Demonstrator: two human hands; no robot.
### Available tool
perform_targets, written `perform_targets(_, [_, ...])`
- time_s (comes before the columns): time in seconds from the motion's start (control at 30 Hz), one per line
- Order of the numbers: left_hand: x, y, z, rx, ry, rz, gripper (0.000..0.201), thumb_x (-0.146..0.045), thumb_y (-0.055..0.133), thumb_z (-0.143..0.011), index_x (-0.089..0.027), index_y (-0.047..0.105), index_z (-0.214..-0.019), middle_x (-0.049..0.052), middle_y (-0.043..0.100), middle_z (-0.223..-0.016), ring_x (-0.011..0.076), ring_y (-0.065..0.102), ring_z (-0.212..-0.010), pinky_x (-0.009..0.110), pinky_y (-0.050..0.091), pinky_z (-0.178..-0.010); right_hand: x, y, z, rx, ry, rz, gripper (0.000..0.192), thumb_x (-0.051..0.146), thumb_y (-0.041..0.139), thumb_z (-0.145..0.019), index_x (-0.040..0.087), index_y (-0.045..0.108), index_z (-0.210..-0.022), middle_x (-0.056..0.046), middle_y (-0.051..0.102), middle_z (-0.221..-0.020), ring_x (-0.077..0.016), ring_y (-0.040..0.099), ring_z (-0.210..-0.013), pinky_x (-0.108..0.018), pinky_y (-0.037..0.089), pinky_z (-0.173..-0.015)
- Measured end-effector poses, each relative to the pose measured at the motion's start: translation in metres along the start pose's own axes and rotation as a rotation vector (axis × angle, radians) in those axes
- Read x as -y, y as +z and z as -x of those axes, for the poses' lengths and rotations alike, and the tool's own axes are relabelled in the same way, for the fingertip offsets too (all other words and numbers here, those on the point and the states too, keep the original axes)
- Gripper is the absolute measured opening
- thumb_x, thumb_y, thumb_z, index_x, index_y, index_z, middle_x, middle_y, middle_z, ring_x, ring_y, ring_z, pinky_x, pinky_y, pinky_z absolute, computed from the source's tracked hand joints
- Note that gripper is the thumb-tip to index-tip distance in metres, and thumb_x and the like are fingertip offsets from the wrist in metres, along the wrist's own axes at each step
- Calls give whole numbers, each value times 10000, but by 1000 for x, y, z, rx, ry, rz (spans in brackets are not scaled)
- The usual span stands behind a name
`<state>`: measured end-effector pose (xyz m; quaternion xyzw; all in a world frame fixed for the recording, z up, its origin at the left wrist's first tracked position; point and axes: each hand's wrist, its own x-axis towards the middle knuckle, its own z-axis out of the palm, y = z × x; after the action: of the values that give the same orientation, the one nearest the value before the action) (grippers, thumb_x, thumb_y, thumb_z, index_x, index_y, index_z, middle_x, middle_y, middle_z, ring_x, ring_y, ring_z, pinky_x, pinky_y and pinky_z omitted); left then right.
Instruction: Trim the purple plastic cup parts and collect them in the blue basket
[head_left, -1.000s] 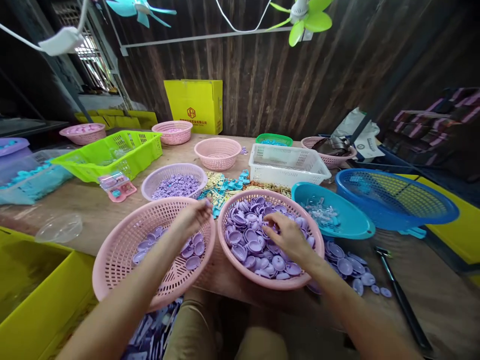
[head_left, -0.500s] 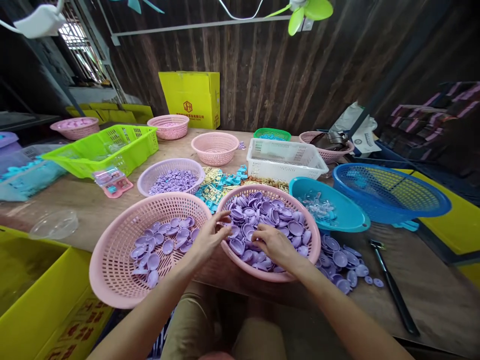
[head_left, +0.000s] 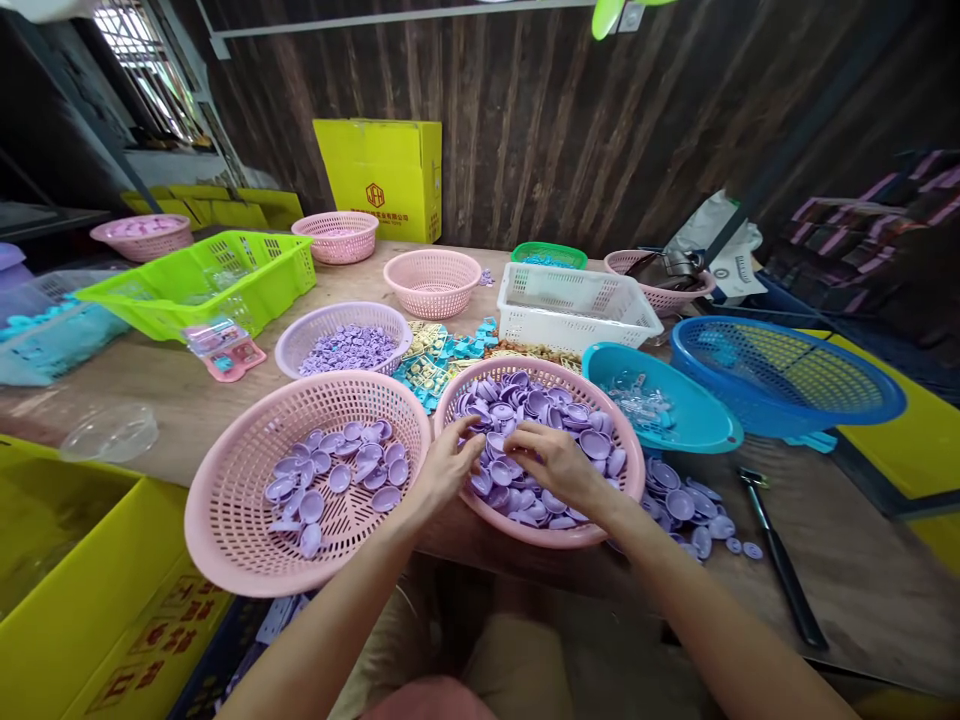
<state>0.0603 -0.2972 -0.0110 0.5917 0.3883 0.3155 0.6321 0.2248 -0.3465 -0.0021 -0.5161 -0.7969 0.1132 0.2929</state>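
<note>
Both hands are in the right pink basket (head_left: 626, 500), which is heaped with purple plastic caps (head_left: 559, 415). My left hand (head_left: 448, 466) reaches in over the basket's left rim, fingers apart and tips touching the caps. My right hand (head_left: 556, 464) lies on the heap with its fingers curled onto a purple cap, fingertips almost meeting the left hand's. The left pink basket (head_left: 225, 520) beside it holds a thinner layer of the same purple caps (head_left: 330, 480). What sits between the right fingertips is partly hidden.
Loose purple caps (head_left: 694, 510) and a black tool (head_left: 780, 560) lie right of the basket. Behind stand a teal bowl (head_left: 690, 430), a blue basket (head_left: 787, 375), a white crate (head_left: 577, 310), a lilac basket (head_left: 341, 345) and a green crate (head_left: 202, 285). A yellow bin (head_left: 82, 590) sits at the lower left.
My left hand has left the left pink basket and moved right into the full basket beside my right hand. The view has tilted down slightly.
</note>
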Motion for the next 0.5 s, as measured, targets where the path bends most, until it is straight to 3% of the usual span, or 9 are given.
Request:
perform_targets(0.13, [-3,0,1,139,-106,215,464,-398,606,-692,-99,546,-1041,-54,458,-501,65,412,-419,185,301,-430,11,-9,-3,-26,-122,-47,157,188,454,-852,177,597,-788,-23,557,-740,-119,529,-692,-220,411,-638])
perform_targets(0.23, [-6,-3,4,120,-144,406,324,-305,678,-615,-104,593,-855,-47,473,-540,34,411,-420,153,295,-415,10,-10,-3,-81,-8,-70,118,177,474,-838,174,582,-887,-32,583,-804,-124,541,-722,-235,422,-664])
perform_targets(0.3, [-8,-7,6,13,-151,492,220,-225,657,-617,-109,572,-783,-49,469,-526,33,422,-405,138,294,-392,2,-5,1,1,73,-31,124,154,512,-806,178,579,-908,-34,582,-839,-132,545,-738,-243,425,-667])
perform_targets(0.43, [-15,-11,13,-101,-282,613,83,-92,517,-695,-114,535,-773,-14,519,-560,78,532,-461,162,416,-438,-13,12,10,328,82,152,148,92,569,-729,195,613,-825,-33,557,-848,-144,543,-731,-243,416,-620])
perform_targets(0.5, [-18,-10,16,-107,-357,656,133,-44,451,-722,-107,532,-807,10,547,-595,97,574,-514,189,472,-492,-14,16,11,321,103,188,134,77,545,-743,186,616,-775,-33,551,-806,-142,537,-708,-241,412,-607])
